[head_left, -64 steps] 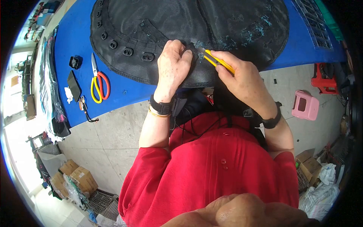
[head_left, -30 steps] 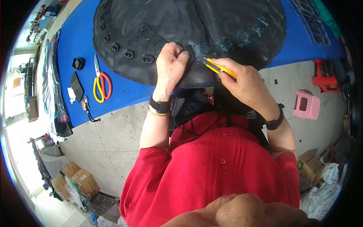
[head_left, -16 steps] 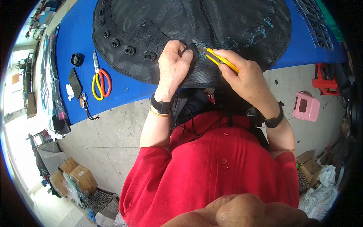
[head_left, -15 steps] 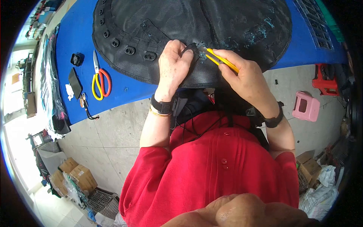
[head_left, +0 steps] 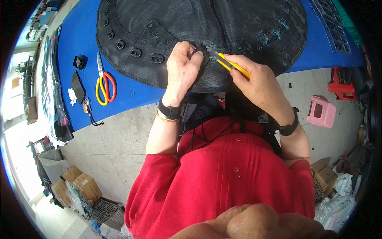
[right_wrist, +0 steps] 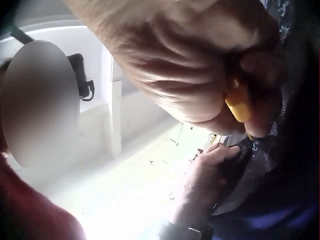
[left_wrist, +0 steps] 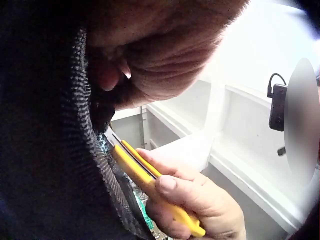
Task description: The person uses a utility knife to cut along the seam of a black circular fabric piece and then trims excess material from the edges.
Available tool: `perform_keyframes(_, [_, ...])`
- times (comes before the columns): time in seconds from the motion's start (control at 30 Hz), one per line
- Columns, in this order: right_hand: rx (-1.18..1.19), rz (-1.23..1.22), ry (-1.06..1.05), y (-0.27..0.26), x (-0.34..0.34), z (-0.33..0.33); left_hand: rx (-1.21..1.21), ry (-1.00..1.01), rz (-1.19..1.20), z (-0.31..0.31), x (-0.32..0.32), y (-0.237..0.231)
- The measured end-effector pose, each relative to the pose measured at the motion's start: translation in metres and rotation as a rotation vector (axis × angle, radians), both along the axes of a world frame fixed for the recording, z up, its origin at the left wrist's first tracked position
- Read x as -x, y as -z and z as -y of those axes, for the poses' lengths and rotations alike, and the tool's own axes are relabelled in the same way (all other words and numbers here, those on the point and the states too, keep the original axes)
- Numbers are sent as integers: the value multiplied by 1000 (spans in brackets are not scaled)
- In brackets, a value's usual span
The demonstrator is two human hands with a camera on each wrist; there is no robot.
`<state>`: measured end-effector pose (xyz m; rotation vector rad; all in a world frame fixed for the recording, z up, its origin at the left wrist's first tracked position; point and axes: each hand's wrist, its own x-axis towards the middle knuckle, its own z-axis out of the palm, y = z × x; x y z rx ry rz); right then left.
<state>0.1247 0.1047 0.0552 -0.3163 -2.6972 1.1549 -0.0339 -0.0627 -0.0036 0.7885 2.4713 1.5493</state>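
Observation:
In the head view my right hand (head_left: 258, 81) grips a yellow utility knife (head_left: 234, 65), its blade pointing left at a black strap near blue thread bits. My left hand (head_left: 183, 67) pinches the raised end of that black strap (head_left: 203, 51), thumb on top. The strap belongs to a large round black mesh piece (head_left: 246, 24) with oval black plastic fittings (head_left: 157, 58) along its left rim. From the left wrist, the knife's blade (left_wrist: 112, 138) shows right at the fabric edge. In the right wrist view the knife's yellow end (right_wrist: 238, 107) sticks out of the right palm.
Red-and-yellow-handled scissors (head_left: 104, 81) lie on the blue table (head_left: 131, 95). Left of them are a black plastic part (head_left: 79, 62), a flat dark piece (head_left: 77, 87) and a small corded tool (head_left: 88, 109). A pink stool (head_left: 321, 111) and a red stool (head_left: 343, 85) stand right on the floor.
The knife tip was drawn slightly right, away from the strap, about a second ago, and is back close to it now. The left hand keeps its pinch on the strap.

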Motion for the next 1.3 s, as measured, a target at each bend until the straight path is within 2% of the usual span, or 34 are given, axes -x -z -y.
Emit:
perform_keyframes(0.1, [-9,-77,-20,5,-2,-2,-23,1,18,0,2,6])
perform_keyframes(0.3, [84,90,-32,-6,-15,-5,-56,-7,145,2,5,11])
perform_keyframes(0.4, [164,-15,-66,5,-22,-12,-116,2,119,1,6,16])
perform_keyframes(0.5, [233,117,-27,-7,-30,-19,-113,-6,150,3,5,13])
perform_keyframes(0.7, [153,-6,102,12,-33,-58,-131,2,154,-2,7,21])
perform_keyframes(0.77, [288,58,162,14,-32,-65,-110,-7,146,-1,6,17])
perform_keyframes(0.8, [358,-25,159,22,-29,-67,-103,0,137,-1,7,17])
perform_keyframes(1.0, [230,-31,232,25,-25,-83,-66,17,149,-16,6,8])
perform_keyframes(1.1, [120,-29,311,33,-17,-108,77,8,-99,-27,10,11])
perform_keyframes(1.23, [390,43,349,33,-13,-132,112,-34,-371,-27,5,-2])
perform_keyframes(1.3, [461,53,340,34,-13,-138,217,-16,-328,-17,4,-12])
